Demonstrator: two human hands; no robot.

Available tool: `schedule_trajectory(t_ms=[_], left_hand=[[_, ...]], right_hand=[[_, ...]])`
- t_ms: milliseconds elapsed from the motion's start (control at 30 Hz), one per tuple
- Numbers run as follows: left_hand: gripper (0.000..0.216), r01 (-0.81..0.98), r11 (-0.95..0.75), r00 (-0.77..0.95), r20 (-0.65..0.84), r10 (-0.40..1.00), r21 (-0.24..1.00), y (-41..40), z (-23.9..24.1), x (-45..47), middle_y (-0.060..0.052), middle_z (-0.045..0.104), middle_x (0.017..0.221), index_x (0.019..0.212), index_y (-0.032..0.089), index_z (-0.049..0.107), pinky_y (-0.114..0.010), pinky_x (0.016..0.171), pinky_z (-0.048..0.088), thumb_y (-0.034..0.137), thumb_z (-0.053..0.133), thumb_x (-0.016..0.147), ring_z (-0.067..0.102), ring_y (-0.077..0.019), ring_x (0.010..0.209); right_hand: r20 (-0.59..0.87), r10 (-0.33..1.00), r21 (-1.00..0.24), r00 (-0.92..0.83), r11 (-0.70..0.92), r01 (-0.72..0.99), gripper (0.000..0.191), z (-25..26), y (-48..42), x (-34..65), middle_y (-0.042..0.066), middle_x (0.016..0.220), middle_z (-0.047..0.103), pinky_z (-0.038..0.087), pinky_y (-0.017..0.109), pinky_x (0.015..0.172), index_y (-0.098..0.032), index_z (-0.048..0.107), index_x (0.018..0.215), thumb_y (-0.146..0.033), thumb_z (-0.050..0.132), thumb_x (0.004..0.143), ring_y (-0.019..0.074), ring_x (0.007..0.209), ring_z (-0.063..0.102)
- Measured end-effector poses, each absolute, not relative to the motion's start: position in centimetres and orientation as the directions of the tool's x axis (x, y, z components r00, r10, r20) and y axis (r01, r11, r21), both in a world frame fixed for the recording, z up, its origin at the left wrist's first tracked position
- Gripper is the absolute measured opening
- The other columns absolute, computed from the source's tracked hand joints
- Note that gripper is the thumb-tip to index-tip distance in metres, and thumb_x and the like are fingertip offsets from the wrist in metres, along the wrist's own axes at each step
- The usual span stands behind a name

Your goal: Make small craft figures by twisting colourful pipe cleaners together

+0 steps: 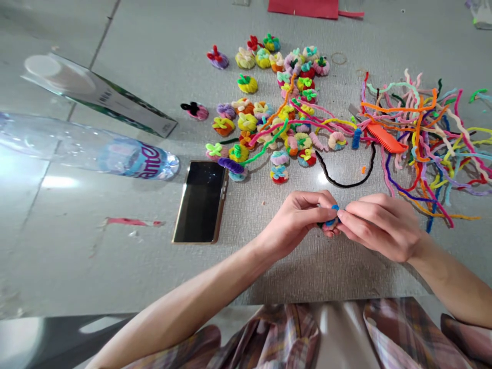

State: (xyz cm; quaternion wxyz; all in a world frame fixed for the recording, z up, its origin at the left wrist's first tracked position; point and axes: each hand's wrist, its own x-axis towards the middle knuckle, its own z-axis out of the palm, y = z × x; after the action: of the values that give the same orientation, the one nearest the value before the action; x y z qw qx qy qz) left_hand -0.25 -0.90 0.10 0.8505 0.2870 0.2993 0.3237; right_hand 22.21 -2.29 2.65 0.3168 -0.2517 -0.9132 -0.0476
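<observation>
A small blue-and-pink coiled pipe-cleaner piece (331, 219) is pinched between left hand (298, 220) and right hand (378, 225), fingertips closed on it from both sides, held just above the grey table (115, 266), right of the dark smartphone (200, 201). Finished coils (269, 102) are grouped beyond the phone; loose stems (430, 138) are kept far right, within reach.

Both hands meet near the desk (115, 266) edge, left hand (295, 220) and right hand (380, 225) pinching a small coil (331, 221) between them. The phone (200, 201) lies just left of the hands. Behind it, a bottle (96, 151) on its side, with a box (96, 95) further back. The finished coils (269, 102) cluster behind the hands; the loose pipe cleaners (430, 133) sprawl to their right, a comb (384, 137) at the near edge.
</observation>
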Motion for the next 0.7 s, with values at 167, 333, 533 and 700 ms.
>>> schedule_trajectory(t_ms=[167,333,533,700], left_hand=[[0.022,-0.386,0.649,0.614,-0.342,0.711,0.656,-0.93,-0.18,-0.08,-0.002,0.068,0.075,0.071,0.013,0.079,-0.022,0.061,0.054,0.026,0.089,0.085,0.066,-0.0100,0.063],[0.024,-0.387,0.660,0.607,-0.361,0.708,0.644,-1.05,-0.05,0.01,-0.002,0.069,0.069,0.071,0.012,0.078,-0.020,0.061,0.054,0.027,0.091,0.084,0.065,-0.0094,0.061],[0.024,-0.362,0.648,0.608,-0.356,0.709,0.670,-1.09,0.06,0.07,-0.002,0.071,0.069,0.073,0.013,0.078,-0.019,0.062,0.054,0.028,0.090,0.086,0.066,-0.0093,0.062],[0.019,-0.315,0.492,0.562,-0.258,0.786,0.812,-1.09,-0.04,-0.02,0.000,0.069,0.074,0.077,0.014,0.079,-0.020,0.064,0.054,0.025,0.091,0.087,0.067,-0.0093,0.064]], right_hand=[[0.586,0.415,-0.073,-0.696,0.882,0.465,0.013,2.81,-2.07,22.26,0.004,0.101,0.079,0.064,0.034,0.075,-0.021,0.077,0.105,-0.012,0.069,0.103,0.0186,0.087,0.071],[0.582,0.416,-0.068,-0.699,0.881,0.468,0.020,3.02,-2.09,22.14,0.003,0.101,0.080,0.061,0.032,0.075,-0.020,0.076,0.100,-0.012,0.060,0.107,0.0169,0.086,0.069],[0.579,0.407,-0.022,-0.706,0.874,0.485,0.015,2.98,-2.27,22.31,0.003,0.097,0.081,0.059,0.033,0.070,-0.020,0.075,0.097,-0.014,0.064,0.106,0.0166,0.081,0.069],[0.600,0.525,-0.188,-0.604,0.826,0.531,0.012,2.54,-2.72,21.56,0.004,0.093,0.078,0.060,0.033,0.070,-0.023,0.069,0.100,-0.010,0.067,0.100,0.0178,0.080,0.070]])
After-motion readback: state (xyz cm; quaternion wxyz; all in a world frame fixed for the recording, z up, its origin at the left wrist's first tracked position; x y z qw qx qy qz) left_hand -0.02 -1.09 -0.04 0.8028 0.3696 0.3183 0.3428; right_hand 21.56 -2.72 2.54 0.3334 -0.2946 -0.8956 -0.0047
